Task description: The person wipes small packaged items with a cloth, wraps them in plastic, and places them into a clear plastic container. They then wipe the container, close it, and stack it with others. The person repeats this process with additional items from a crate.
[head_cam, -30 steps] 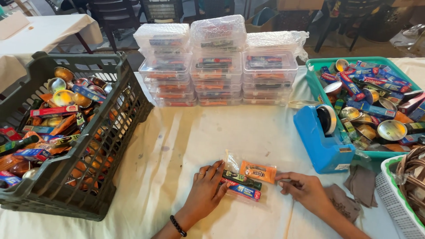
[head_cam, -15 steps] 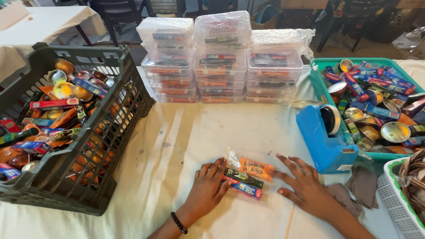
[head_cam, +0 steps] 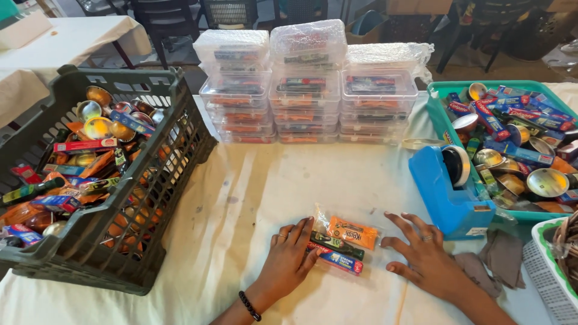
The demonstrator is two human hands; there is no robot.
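Left hand [head_cam: 288, 260] flat, grip released, touching the clear packet [head_cam: 343, 242]; right hand [head_cam: 426, 257] splayed beside it on the surface [head_cam: 253, 186], grip released too.

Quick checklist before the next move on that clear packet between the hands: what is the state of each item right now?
1. Clear packet flat on the white tablecloth: ok.
2. Left hand touching the packet's left edge, fingers spread: ok.
3. Right hand flat on the cloth beside the packet, holding nothing: ok.
4. Blue tape dispenser close by the right hand: ok.
5. Packet sealed: cannot tell.
6. Stacked clear boxes standing upright behind: ok.
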